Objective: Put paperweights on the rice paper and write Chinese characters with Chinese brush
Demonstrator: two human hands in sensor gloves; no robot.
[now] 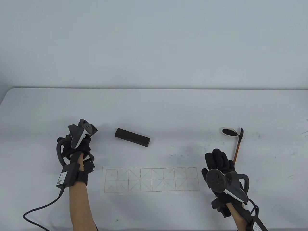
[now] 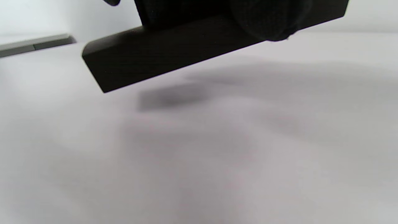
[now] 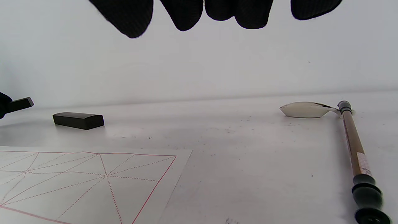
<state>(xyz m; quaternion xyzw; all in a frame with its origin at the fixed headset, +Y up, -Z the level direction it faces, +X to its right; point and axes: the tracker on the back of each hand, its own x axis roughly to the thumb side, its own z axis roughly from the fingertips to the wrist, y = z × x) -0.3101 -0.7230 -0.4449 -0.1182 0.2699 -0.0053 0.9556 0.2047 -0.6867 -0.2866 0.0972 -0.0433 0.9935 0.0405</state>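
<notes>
The left hand (image 1: pixel 77 146) grips a lifted paperweight (image 2: pixel 174 53); the right hand's (image 1: pixel 220 166) fingers (image 3: pixel 183 14) hang straight, holding nothing.

Paperweight (image 1: pixel 132 137), centre of table view: dark, matt, wood-like block; second paperweight (image 2: pixel 174 53) at top of left wrist view: same dull black finish, faint sheen on upper edge; rice paper (image 1: pixel 151 179): thin white sheet, matt, red printed grid; brush (image 3: pixel 354 146) handle: glossy brown, black polished end; gloves (image 1: pixel 217 160): black knit cloth; table (image 1: pixel 168 108): white, matt, ink-speckled.
</notes>
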